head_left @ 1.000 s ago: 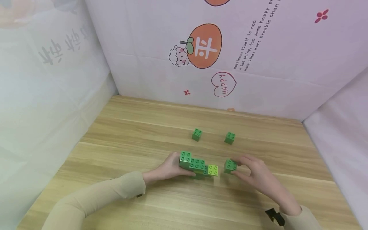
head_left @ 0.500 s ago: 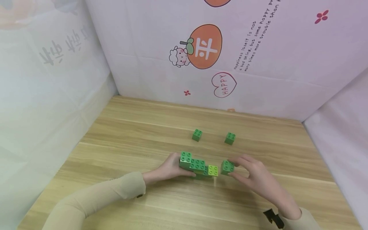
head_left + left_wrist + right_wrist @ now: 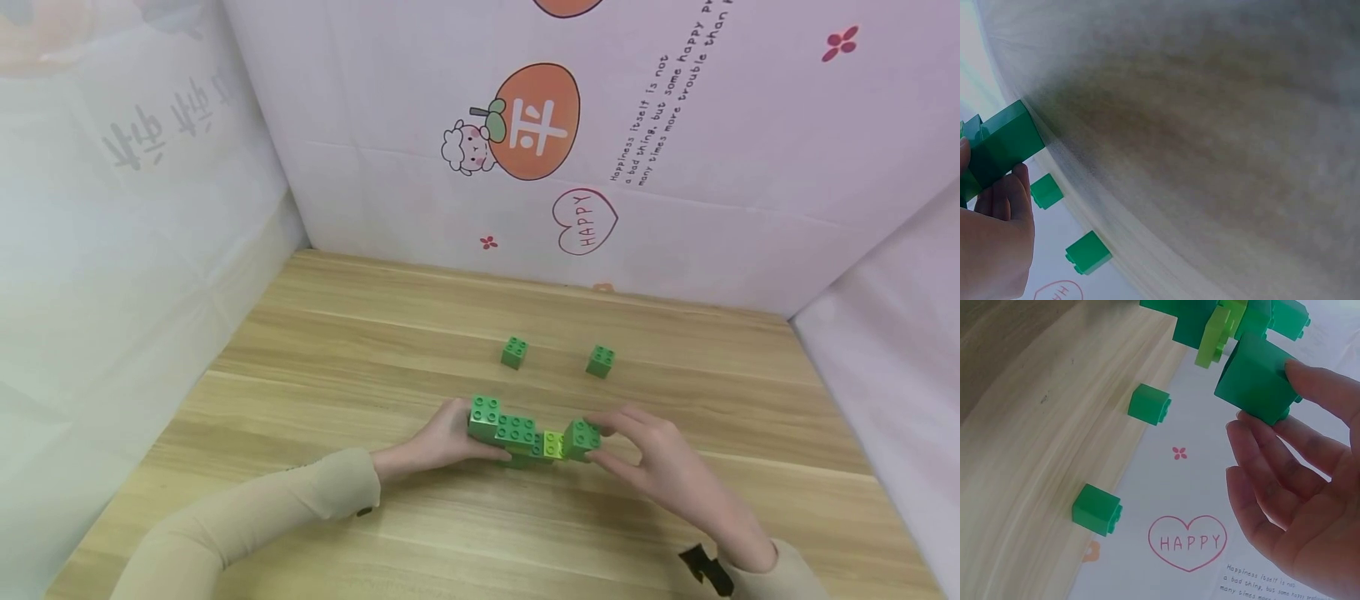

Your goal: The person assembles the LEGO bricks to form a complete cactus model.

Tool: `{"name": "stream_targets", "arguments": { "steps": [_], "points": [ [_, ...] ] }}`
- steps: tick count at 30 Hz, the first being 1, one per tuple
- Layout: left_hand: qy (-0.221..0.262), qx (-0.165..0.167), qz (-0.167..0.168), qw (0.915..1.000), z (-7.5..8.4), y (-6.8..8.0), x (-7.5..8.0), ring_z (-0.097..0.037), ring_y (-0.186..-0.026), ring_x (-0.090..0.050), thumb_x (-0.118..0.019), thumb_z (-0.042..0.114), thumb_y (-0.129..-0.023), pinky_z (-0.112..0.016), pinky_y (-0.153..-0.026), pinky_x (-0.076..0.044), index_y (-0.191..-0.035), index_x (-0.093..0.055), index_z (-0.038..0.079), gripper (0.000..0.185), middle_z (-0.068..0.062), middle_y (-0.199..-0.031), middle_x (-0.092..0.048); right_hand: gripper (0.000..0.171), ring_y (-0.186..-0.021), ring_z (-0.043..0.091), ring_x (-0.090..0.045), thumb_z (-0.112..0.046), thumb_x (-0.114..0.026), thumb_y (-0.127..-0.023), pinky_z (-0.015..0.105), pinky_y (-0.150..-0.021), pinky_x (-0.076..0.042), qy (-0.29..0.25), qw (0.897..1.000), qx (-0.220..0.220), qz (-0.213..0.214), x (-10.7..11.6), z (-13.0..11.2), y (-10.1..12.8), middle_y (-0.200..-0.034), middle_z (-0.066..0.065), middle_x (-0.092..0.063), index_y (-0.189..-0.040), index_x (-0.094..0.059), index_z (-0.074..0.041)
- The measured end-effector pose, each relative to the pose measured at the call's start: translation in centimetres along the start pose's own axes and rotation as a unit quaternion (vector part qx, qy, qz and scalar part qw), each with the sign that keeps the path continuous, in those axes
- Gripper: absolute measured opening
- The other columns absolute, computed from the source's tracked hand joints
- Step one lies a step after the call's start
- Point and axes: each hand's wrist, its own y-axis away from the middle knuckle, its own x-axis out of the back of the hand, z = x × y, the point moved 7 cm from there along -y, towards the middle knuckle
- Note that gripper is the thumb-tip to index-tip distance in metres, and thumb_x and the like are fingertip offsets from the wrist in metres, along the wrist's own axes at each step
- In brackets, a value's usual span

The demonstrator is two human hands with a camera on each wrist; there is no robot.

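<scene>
Head view, right hand: we see the right hand (image 3: 660, 467) pinching a small green block (image 3: 582, 438) between thumb and fingertips, lifted just off the wooden table (image 3: 315, 358).
Right wrist view, same block: we note it tilted, one corner touching or nearly touching the lime piece (image 3: 1219, 334); we cannot tell whether it is seated.
Head view, left hand: the left hand (image 3: 442, 440) grasps the left end of the block build (image 3: 513, 433), fingers curled behind it, thumb along the near side.
Build: we count a tall green block at the left end, a longer green brick in the middle and the lime piece at the right end; it sits near the front middle of the table.
Left wrist view: we see fingers (image 3: 1004, 200) wrapped under a green end of the build; much of the frame is blurred table.
Loose blocks: we log two single green cubes farther back, left cube (image 3: 513, 352) and right cube (image 3: 600, 360), well apart from each other and from both hands.
Surroundings: a printed backdrop (image 3: 585, 221) with a "HAPPY" heart stands behind the table.
</scene>
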Motion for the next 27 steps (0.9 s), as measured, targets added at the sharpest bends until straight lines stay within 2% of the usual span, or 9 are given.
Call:
{"name": "stream_targets", "arguments": {
  "steps": [6,12,21,27],
  "points": [
    [0.004,0.01,0.002,0.9999,-0.2,0.1,0.0,-0.003,-0.098,-0.067,-0.081,0.021,-0.07,-0.02,-0.092,-0.051,-0.109,-0.067,0.021,0.042,0.005,-0.109,-0.071,0.043,-0.086,0.008,-0.064,-0.014,-0.08,-0.071,0.023,-0.072,-0.057,-0.007,1.0,-0.001,-0.002,-0.4,-0.1,-0.1,-0.104,-0.005,-0.068,-0.111,-0.065,-0.011],
    [-0.005,0.001,0.003,1.0,-0.1,0.0,0.0,-0.002,-0.099,-0.066,-0.081,0.021,-0.07,-0.02,-0.093,-0.051,-0.111,-0.066,0.021,0.044,0.005,-0.111,-0.071,0.043,-0.084,0.009,-0.064,-0.014,-0.079,-0.071,0.021,-0.07,-0.057,-0.011,1.0,0.008,-0.002,-0.6,-0.2,-0.2,-0.1,-0.007,-0.068,-0.112,-0.065,-0.012],
    [0.0,0.005,0.0,1.0,-0.1,0.0,0.1,-0.002,-0.099,-0.066,-0.082,0.02,-0.069,-0.02,-0.093,-0.051,-0.109,-0.067,0.021,0.043,0.006,-0.11,-0.071,0.042,-0.083,0.008,-0.063,-0.016,-0.079,-0.072,0.017,-0.066,-0.054,-0.023,0.999,-0.02,-0.017,-1.0,0.2,-0.3,-0.098,-0.011,-0.066,-0.113,-0.065,-0.015],
    [0.003,0.003,-0.003,1.0,-0.2,0.0,0.0,-0.002,-0.099,-0.066,-0.081,0.02,-0.07,-0.02,-0.093,-0.051,-0.11,-0.067,0.021,0.043,0.005,-0.11,-0.071,0.042,-0.08,0.006,-0.063,-0.014,-0.079,-0.073,0.016,-0.064,-0.053,-0.027,0.999,-0.01,-0.015,-1.2,0.1,-0.4,-0.098,-0.01,-0.067,-0.112,-0.065,-0.013]
  ]
}}
